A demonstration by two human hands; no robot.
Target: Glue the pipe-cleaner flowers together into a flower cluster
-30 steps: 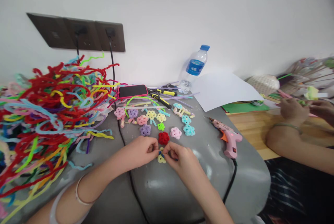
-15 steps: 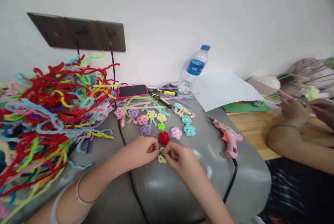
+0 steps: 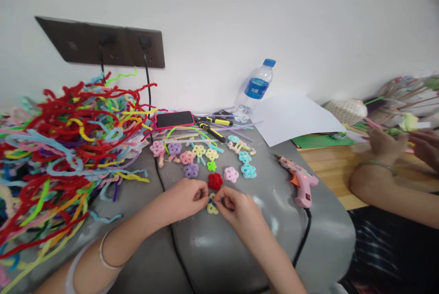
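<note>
My left hand (image 3: pixel 194 195) and my right hand (image 3: pixel 235 205) meet at the front of the grey surface, each closed in a pinch. Tiny dark blue bits show at the fingertips, too small to name. Just beneath and between the fingers lies a pale yellow pipe-cleaner flower (image 3: pixel 212 209), partly covered by them. A red pipe-cleaner flower (image 3: pixel 215 181) rests right behind my hands. Around it are a pink flower (image 3: pixel 231 174), a purple flower (image 3: pixel 191 170), a blue flower (image 3: pixel 248 170) and a small green one (image 3: pixel 211 165).
Tangled pipe cleaners (image 3: pixel 78 147) heap up at left. A pink glue gun (image 3: pixel 303 184) lies at right, its black cord running forward. Behind are a phone (image 3: pixel 174 120), yellow-black pliers (image 3: pixel 214 132), a bottle (image 3: pixel 257 88) and white paper (image 3: pixel 298 118). Another person's hands (image 3: pixel 387 147) work at far right.
My hands keep nearly the same pinch over the yellow flower. At far right, the other person's hands have shifted slightly.
</note>
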